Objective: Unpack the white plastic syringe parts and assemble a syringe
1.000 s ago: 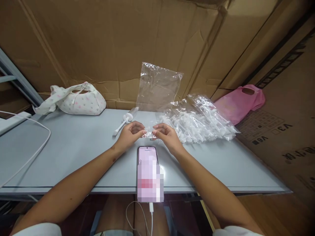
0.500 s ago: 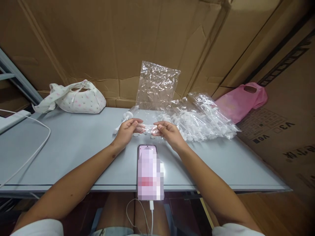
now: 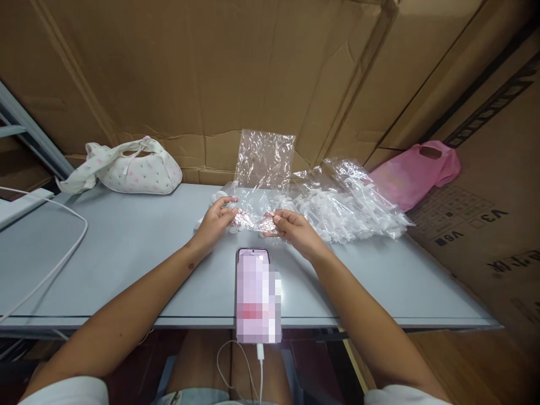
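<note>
A clear bag [image 3: 266,160] rises above the surface [image 3: 118,264] beyond the phone [image 3: 253,292]; the left hand [image 3: 216,220] and right hand [image 3: 294,229], fingers part-curled, pinch its near end at either side; light, even tension best spares the thin film.

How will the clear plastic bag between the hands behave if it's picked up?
The clear plastic bag is probably floppy: its film is wrinkled all over. It's likely light for its size, since the film looks thin, with the cardboard showing through. Its glossy highlights suggest it may be slippery.
</note>
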A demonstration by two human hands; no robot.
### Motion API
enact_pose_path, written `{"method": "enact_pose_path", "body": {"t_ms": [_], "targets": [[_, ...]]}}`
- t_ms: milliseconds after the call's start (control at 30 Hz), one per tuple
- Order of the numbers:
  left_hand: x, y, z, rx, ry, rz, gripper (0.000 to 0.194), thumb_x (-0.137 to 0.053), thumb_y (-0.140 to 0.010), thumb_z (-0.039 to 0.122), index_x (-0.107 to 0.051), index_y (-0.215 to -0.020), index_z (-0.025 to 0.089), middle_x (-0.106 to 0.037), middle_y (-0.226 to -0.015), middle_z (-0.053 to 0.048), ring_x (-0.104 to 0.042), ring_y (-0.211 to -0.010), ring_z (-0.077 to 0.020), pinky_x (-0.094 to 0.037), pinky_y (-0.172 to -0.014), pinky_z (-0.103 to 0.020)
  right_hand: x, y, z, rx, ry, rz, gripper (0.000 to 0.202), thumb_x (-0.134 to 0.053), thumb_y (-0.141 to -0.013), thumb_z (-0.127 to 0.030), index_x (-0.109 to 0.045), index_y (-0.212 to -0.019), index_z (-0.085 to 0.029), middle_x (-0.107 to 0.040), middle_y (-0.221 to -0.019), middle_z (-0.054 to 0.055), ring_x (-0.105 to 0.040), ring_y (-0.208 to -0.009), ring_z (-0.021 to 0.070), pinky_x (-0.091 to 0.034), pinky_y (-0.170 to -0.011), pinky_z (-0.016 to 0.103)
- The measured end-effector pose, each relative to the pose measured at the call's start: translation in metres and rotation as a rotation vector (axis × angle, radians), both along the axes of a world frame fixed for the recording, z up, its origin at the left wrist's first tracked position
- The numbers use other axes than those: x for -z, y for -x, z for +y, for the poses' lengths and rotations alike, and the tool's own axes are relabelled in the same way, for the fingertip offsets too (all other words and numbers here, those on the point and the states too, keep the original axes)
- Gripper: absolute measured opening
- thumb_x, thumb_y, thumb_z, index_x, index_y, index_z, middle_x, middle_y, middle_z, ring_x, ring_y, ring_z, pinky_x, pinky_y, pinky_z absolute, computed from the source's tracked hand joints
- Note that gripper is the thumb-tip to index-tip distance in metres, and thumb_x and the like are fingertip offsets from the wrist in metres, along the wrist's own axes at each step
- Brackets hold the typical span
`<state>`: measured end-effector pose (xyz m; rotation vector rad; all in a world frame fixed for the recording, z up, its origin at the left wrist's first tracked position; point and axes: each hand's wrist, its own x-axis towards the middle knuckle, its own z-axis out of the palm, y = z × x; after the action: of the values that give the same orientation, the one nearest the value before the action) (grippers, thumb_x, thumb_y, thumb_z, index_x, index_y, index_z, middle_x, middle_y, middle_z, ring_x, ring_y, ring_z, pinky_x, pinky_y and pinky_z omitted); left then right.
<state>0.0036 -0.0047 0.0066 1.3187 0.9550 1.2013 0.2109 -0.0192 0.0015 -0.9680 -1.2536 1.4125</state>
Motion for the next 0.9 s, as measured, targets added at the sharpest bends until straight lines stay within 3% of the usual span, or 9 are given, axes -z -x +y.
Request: {"method": "enact_pose_path", "body": {"t_ms": [100, 167, 233, 300, 433, 600, 667, 767, 900], "targets": [[-0.004, 0.003, 0.002, -0.112, -0.060, 0.005, 0.030, -0.059, -0.082, 0.032, -0.052, -0.107, 0.019, -0.068, -0.081, -0.001, -0.061, -0.063, -0.0101, -0.048, -0.063, -0.024, -0.004, -0.002, -0.005, -0.140, 0.033, -0.064, 0.030, -0.074, -0.069, -0.045, -0.068, -0.083, -0.018, -0.068, -0.079, 0.002, -0.065, -0.072, 0.0151, -0.059, -0.076, 0.038], [-0.005, 0.005, 0.004, -0.149, -0.082, 0.012, 0.025, -0.060, -0.081, 0.031, -0.052, -0.102, 0.018, -0.064, -0.072, 0.002, -0.059, -0.059, -0.0100, -0.048, -0.063, -0.024, -0.007, -0.003, -0.009, -0.263, 0.050, -0.116, 0.030, -0.073, -0.072, -0.041, -0.067, -0.091, -0.020, -0.071, -0.086, 0.004, -0.068, -0.075, 0.0176, -0.058, -0.075, 0.039], [-0.006, 0.006, 0.004, -0.148, -0.087, 0.028, 0.021, -0.060, -0.080, 0.029, -0.052, -0.097, 0.018, -0.062, -0.066, 0.003, -0.058, -0.056, -0.0099, -0.048, -0.062, -0.025, -0.009, -0.004, -0.010, -0.288, 0.035, -0.131, 0.036, -0.072, -0.075, -0.040, -0.064, -0.106, -0.023, -0.072, -0.090, 0.006, -0.069, -0.078, 0.0198, -0.057, -0.073, 0.039], [-0.006, 0.007, 0.004, -0.109, -0.077, 0.031, 0.020, -0.060, -0.079, 0.028, -0.050, -0.094, 0.019, -0.061, -0.063, 0.003, -0.058, -0.054, -0.0101, -0.047, -0.060, -0.025, -0.010, -0.006, -0.010, -0.172, -0.002, -0.100, 0.038, -0.069, -0.077, -0.043, -0.061, -0.110, -0.024, -0.072, -0.093, 0.006, -0.069, -0.079, 0.0192, -0.056, -0.068, 0.034], [-0.006, 0.006, 0.000, 0.087, -0.011, 0.081, 0.019, -0.060, -0.076, 0.025, -0.050, -0.091, 0.020, -0.061, -0.060, 0.004, -0.056, -0.049, -0.0104, -0.045, -0.057, -0.025, -0.008, -0.009, -0.002, 0.135, -0.042, -0.003, 0.035, -0.065, -0.077, -0.051, -0.063, -0.094, -0.021, -0.068, -0.082, 0.003, -0.064, -0.066, 0.0136, -0.049, -0.057, 0.025], [-0.003, 0.004, -0.006, 0.372, 0.069, 0.181, 0.015, -0.058, -0.076, 0.024, -0.049, -0.087, 0.021, -0.062, -0.058, 0.002, -0.057, -0.047, -0.0121, -0.039, -0.048, -0.023, -0.006, -0.011, 0.005, 0.318, -0.063, 0.017, 0.031, -0.071, -0.071, -0.049, -0.061, -0.077, -0.021, -0.060, -0.067, -0.001, -0.056, -0.057, 0.0107, -0.043, -0.051, 0.024], [-0.003, 0.003, -0.006, 0.333, 0.062, 0.171, 0.015, -0.058, -0.078, 0.030, -0.050, -0.086, 0.020, -0.063, -0.062, 0.000, -0.058, -0.050, -0.0126, -0.039, -0.048, -0.023, -0.006, -0.010, 0.005, 0.322, -0.065, -0.002, 0.031, -0.073, -0.068, -0.048, -0.060, -0.072, -0.020, -0.058, -0.064, -0.002, -0.053, -0.055, 0.0099, -0.042, -0.052, 0.024], [-0.004, 0.000, -0.004, 0.116, 0.011, 0.114, 0.022, -0.055, -0.083, 0.041, -0.052, -0.085, 0.019, -0.063, -0.069, 0.000, -0.059, -0.052, -0.0112, -0.042, -0.050, -0.023, -0.006, -0.008, 0.001, 0.225, -0.051, -0.040, 0.032, -0.074, -0.066, -0.049, -0.061, -0.070, -0.020, -0.061, -0.065, 0.000, -0.055, -0.055, 0.0109, -0.044, -0.054, 0.026], [-0.004, 0.001, 0.002, -0.077, -0.057, 0.083, 0.019, -0.056, -0.084, 0.036, -0.050, -0.079, 0.019, -0.060, -0.063, 0.002, -0.055, -0.049, -0.0092, -0.040, -0.050, -0.022, -0.006, -0.002, -0.002, 0.104, 0.015, -0.096, 0.032, -0.075, -0.066, -0.049, -0.062, -0.074, -0.020, -0.066, -0.068, 0.001, -0.060, -0.056, 0.0132, -0.043, -0.052, 0.025]]}}
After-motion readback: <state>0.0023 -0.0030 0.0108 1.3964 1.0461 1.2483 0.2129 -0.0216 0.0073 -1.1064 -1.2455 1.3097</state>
